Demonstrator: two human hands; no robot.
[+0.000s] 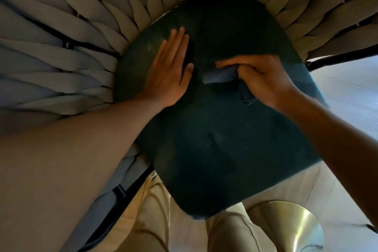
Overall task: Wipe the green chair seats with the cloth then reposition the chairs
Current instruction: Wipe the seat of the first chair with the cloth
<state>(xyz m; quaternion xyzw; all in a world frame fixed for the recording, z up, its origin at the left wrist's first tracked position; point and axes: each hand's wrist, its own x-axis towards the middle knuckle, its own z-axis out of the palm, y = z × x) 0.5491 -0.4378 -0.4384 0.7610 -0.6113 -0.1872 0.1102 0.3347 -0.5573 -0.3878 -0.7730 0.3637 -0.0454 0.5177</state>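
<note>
A dark green chair seat [214, 139] fills the middle of the head view. My left hand [169, 71] lies flat on its left part, fingers straight and together, pointing away from me. My right hand [259, 77] grips a dark blue-grey cloth [219, 75] and presses it on the seat just right of the left hand. Part of the cloth also shows under the right palm. The two hands are a short gap apart.
The chair's beige woven-strap backrest [92, 32] with a black frame curves round the seat's far and left sides. My beige trouser legs [184, 231] stand at the seat's front edge. A brass-coloured round base [296, 225] sits at the lower right, pale floor [351, 92] to the right.
</note>
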